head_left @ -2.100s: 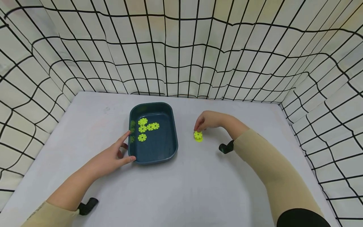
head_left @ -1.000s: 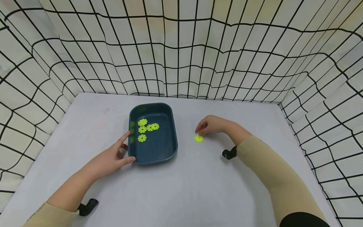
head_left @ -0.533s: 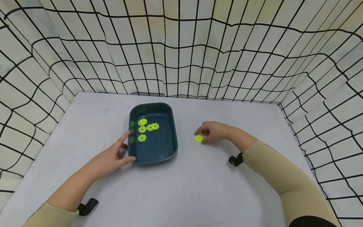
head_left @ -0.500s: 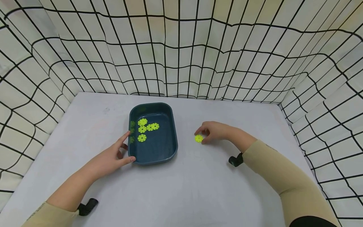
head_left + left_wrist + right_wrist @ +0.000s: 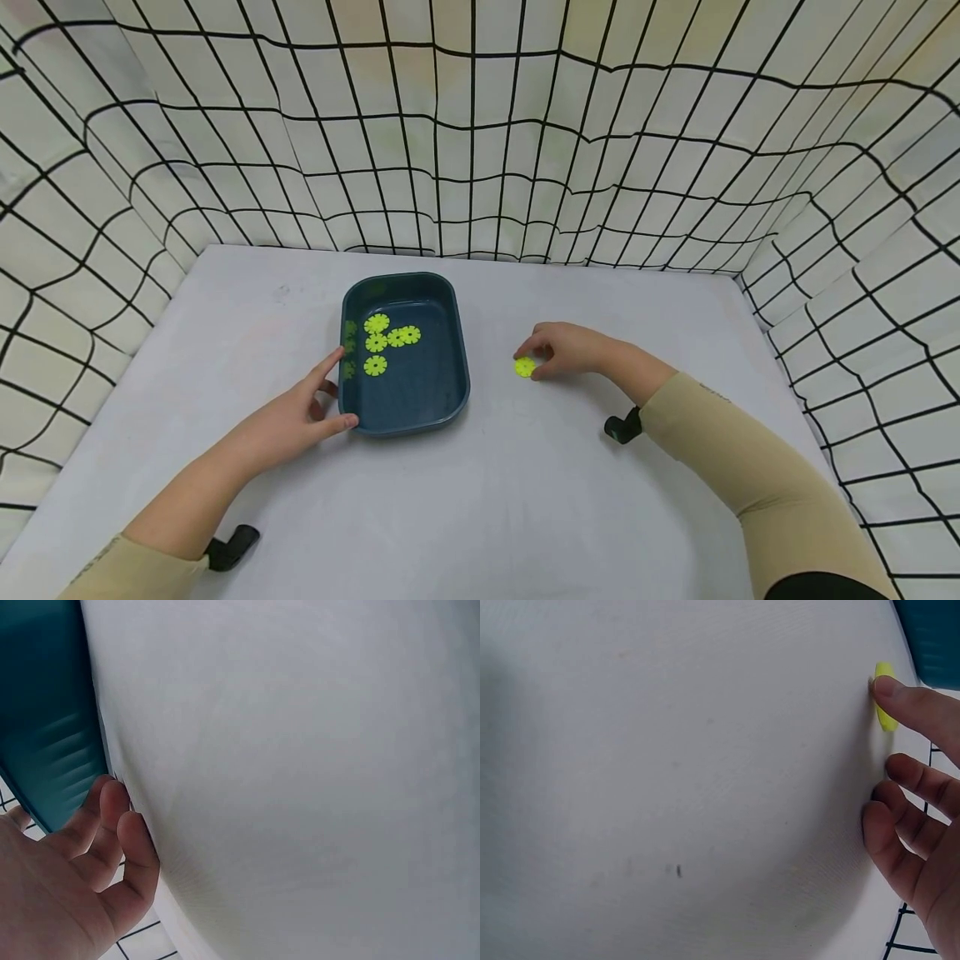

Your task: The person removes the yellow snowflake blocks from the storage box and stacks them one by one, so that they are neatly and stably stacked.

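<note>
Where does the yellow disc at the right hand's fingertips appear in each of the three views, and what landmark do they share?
Head: yellow disc slightly right of and below centre, at the fingertips of the right hand.
Left wrist: not in it.
Right wrist: towards the upper right, partly covered by the thumb.
Shared landmark: the blue-green tray, left of centre, upper left and upper right respectively.

The left wrist view cuts off the tray (image 5: 45, 697)

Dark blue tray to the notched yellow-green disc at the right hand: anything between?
No, the head view shows only bare white tabletop between the dark blue tray and the notched yellow-green disc.
</note>
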Action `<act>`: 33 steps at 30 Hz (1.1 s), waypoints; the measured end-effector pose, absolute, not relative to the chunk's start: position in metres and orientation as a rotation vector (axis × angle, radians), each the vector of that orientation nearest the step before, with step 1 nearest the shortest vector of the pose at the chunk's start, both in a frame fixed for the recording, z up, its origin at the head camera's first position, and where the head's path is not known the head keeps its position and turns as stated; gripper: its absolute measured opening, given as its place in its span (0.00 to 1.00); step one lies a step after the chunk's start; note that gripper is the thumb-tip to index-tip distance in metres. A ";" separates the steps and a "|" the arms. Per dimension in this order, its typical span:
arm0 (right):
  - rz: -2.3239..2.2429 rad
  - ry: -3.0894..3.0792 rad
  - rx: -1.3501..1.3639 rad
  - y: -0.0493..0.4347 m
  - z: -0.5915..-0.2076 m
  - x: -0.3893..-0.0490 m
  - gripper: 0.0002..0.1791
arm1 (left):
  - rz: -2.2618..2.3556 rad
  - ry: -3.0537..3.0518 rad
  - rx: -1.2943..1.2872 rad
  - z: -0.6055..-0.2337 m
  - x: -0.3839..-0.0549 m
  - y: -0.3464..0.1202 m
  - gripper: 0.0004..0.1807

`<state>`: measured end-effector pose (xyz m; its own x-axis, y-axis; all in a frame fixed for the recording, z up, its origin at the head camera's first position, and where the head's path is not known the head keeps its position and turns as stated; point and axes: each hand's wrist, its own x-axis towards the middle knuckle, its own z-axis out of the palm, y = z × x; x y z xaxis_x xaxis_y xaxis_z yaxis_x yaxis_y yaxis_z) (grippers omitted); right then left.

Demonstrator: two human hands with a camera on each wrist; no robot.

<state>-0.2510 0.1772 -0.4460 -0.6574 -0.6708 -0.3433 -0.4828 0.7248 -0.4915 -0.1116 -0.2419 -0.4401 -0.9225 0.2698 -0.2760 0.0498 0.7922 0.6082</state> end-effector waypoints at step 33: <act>-0.942 2.381 -0.780 0.152 -0.420 -0.272 0.22 | 0.886 2.638 0.256 -0.441 -0.112 -0.244 0.57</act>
